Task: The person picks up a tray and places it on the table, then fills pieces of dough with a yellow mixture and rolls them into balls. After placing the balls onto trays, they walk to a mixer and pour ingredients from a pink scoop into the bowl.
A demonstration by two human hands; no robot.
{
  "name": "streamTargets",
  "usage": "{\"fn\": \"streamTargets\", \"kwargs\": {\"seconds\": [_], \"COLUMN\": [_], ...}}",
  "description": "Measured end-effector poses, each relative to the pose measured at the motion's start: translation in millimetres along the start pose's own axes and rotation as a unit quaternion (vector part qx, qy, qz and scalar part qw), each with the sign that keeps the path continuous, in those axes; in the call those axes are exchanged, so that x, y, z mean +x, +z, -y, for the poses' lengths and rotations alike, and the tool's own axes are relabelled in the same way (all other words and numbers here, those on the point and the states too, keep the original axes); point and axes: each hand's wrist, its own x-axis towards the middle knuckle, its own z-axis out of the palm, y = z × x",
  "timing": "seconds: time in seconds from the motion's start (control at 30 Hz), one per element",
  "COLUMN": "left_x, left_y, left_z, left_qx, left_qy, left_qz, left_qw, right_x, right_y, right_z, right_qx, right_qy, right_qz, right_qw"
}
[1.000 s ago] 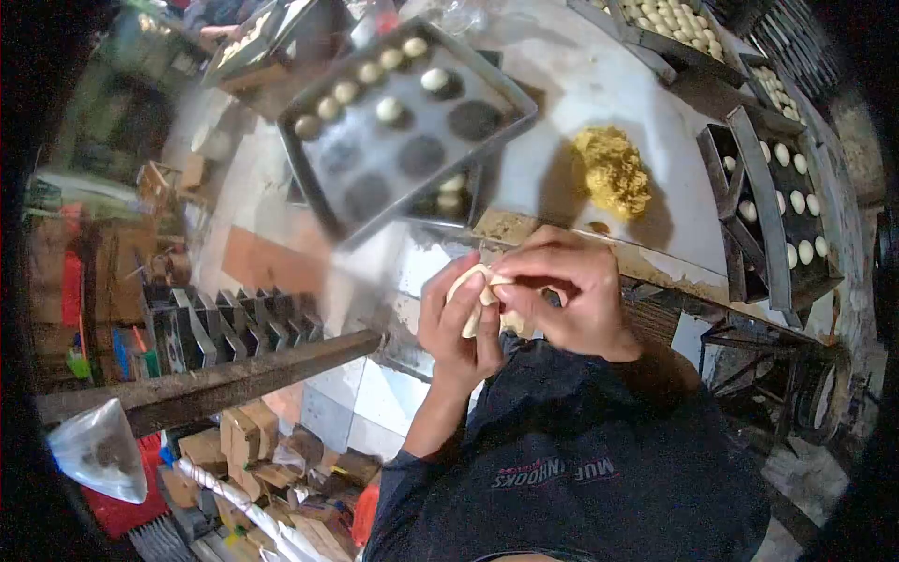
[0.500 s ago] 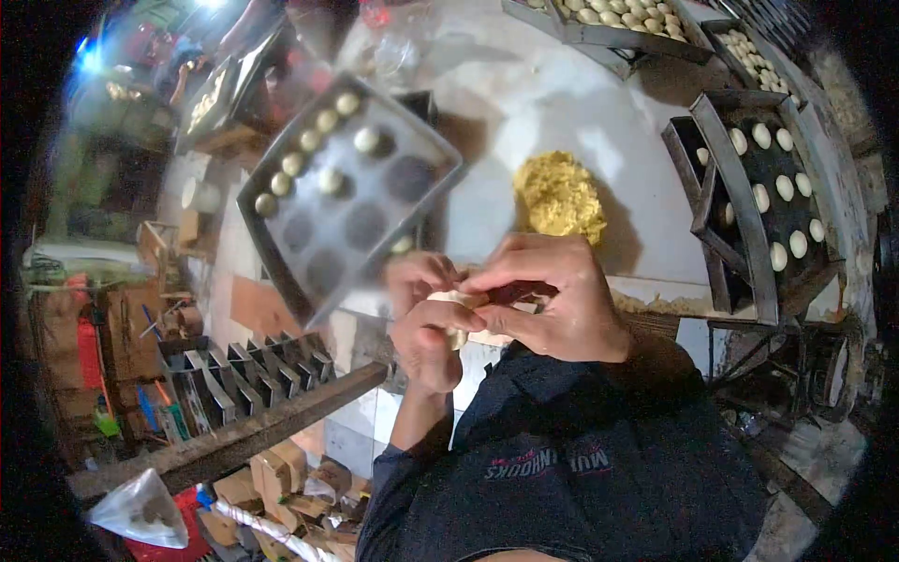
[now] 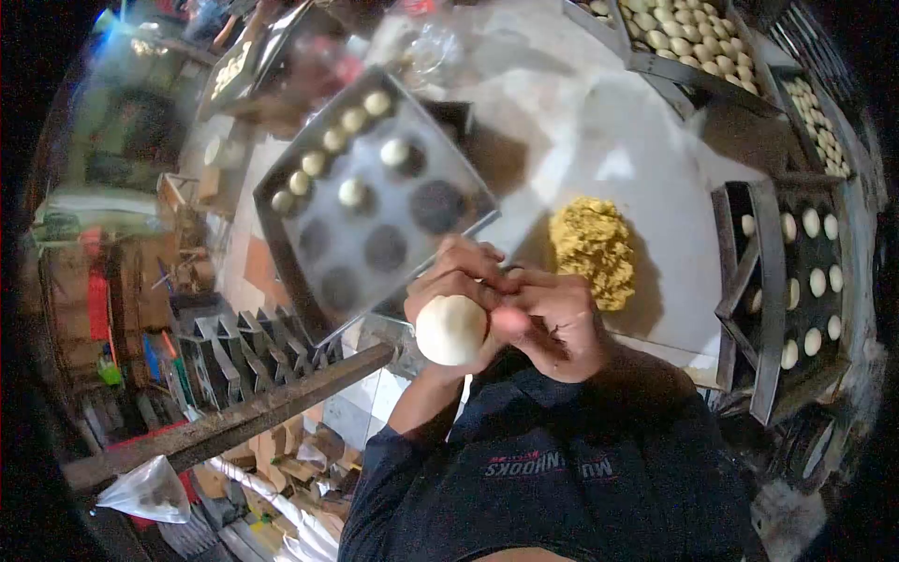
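Note:
A smooth, pale dough ball (image 3: 451, 330) sits in my left hand (image 3: 456, 279), whose fingers curl round its far side. Pressed against its right side is my right hand (image 3: 552, 323), fingers bent and drawn together; its fingertips are partly hidden, so what they pinch cannot be made out. Beyond my hands lies a heap of yellow, crumbly filling (image 3: 594, 251) on the pale worktop (image 3: 670, 211). To the left, a dark metal tray (image 3: 314, 220) holds a row of dough balls along one edge and two more near its middle.
Stacked trays (image 3: 766, 309) with dough balls stand at the right. Fuller trays (image 3: 688, 42) are at the upper right. A wooden beam (image 3: 234, 412) runs across the lower left, beside metal moulds (image 3: 248, 351). A plastic bag (image 3: 147, 489) hangs near the beam.
The dough ball has turned so that a smooth round face shows, where my fingers covered it before. My hands have shifted closer together. The whole view has shifted, moving the worktop items down and right.

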Motion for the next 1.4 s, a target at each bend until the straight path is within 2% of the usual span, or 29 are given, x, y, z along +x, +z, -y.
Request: {"fn": "streamTargets", "kwargs": {"seconds": [0.03, 0.07, 0.1, 0.17, 0.2, 0.23, 0.27, 0.33, 0.4, 0.43, 0.47, 0.5, 0.6, 0.67, 0.77, 0.83, 0.87, 0.9, 0.93, 1.0, 1.03, 1.1, 1.17, 1.2, 1.27, 1.3, 1.33, 1.37, 1.4], "left_x": [-6, -13, -18, -44, -56, -76, -84, -94, -82, -75, -70, -51, -47, -26, -12, 9, 26, 37, 54, 76, 86, 90, 77, 80, 80, 71, 56, 46, 41], "left_y": [-17, -30, -48, -86, -100, -119, -132, -147, -176, -194, -213, -234, -288, -309, -335, -346, -353, -362, -370, -383, -379, -386, -383, -341, -254, -213, -174, -133, -92], "left_z": [3, 4, 2, 29, 34, 41, 43, 36, 32, 29, 22, 10, 3, -8, 10, 43, 61, 94, 121, 168, 177, 202, 216, 175, 106, 84, 72, 65, 47], "left_qx": [0.057, 0.061, 0.199, 0.336, 0.359, 0.294, 0.247, 0.204, 0.106, 0.019, 0.026, 0.032, 0.079, 0.080, 0.230, 0.326, 0.400, 0.449, 0.541, 0.638, 0.657, 0.699, 0.729, 0.680, 0.531, 0.402, 0.261, 0.270, 0.284], "left_qy": [-0.021, -0.111, -0.185, -0.148, -0.030, -0.069, -0.173, -0.350, -0.353, -0.344, -0.412, -0.436, -0.432, -0.445, -0.350, -0.247, -0.205, -0.194, -0.269, -0.238, -0.274, -0.236, -0.158, -0.169, -0.083, -0.145, -0.221, -0.103, -0.111], "left_qz": [-0.021, -0.047, -0.008, 0.075, 0.044, 0.074, 0.086, 0.054, 0.053, 0.068, 0.114, 0.182, 0.072, -0.023, -0.043, 0.031, 0.075, 0.078, 0.103, 0.114, 0.115, 0.179, 0.191, 0.153, 0.116, 0.083, 0.036, 0.060, 0.092], "left_qw": [0.998, 0.991, 0.962, 0.927, 0.932, 0.950, 0.950, 0.913, 0.928, 0.936, 0.904, 0.881, 0.896, 0.891, 0.907, 0.912, 0.890, 0.869, 0.790, 0.724, 0.692, 0.651, 0.638, 0.696, 0.836, 0.900, 0.939, 0.955, 0.948], "right_x": [9, 13, 16, 30, 36, 43, 44, 45, 55, 65, 74, 85, 94, 97, 98, 98, 101, 104, 106, 102, 99, 89, 66, 57, 41, 42, 33, 25, 21], "right_y": [0, 2, 14, 33, 50, 72, 99, 139, 162, 167, 173, 178, 188, 191, 190, 186, 184, 182, 181, 173, 167, 151, 126, 110, 76, 63, 54, 43, 27], "right_z": [-6, -9, -4, 8, 7, 4, -9, -33, -47, -54, -60, -63, -103, -117, -108, -106, -99, -92, -86, -72, -64, -55, -57, -57, -59, -51, -57, -64, -61], "right_qx": [-0.068, -0.100, -0.106, -0.143, -0.150, -0.156, -0.158, -0.185, -0.190, -0.136, -0.080, -0.109, -0.169, -0.389, -0.388, -0.383, -0.390, -0.395, -0.355, -0.297, -0.234, -0.241, -0.234, -0.236, -0.197, -0.191, -0.156, -0.120, -0.115], "right_qy": [-0.001, 0.014, 0.044, -0.002, -0.049, -0.094, -0.143, -0.171, -0.179, -0.106, -0.030, -0.010, 0.032, 0.058, 0.119, 0.136, 0.086, 0.036, -0.031, -0.042, -0.058, -0.109, -0.096, -0.092, 0.019, 0.059, 0.113, 0.163, 0.162], "right_qz": [0.052, 0.077, 0.009, -0.002, 0.030, 0.063, 0.094, 0.147, 0.168, 0.159, 0.146, 0.109, 0.121, 0.360, 0.411, 0.375, 0.319, 0.264, 0.186, 0.144, 0.109, 0.034, -0.026, -0.040, -0.041, -0.068, -0.082, -0.094, -0.100], "right_qw": [0.996, 0.992, 0.993, 0.990, 0.987, 0.981, 0.973, 0.956, 0.950, 0.972, 0.986, 0.988, 0.978, 0.846, 0.816, 0.833, 0.860, 0.879, 0.916, 0.943, 0.964, 0.964, 0.967, 0.966, 0.979, 0.977, 0.978, 0.975, 0.975]}}
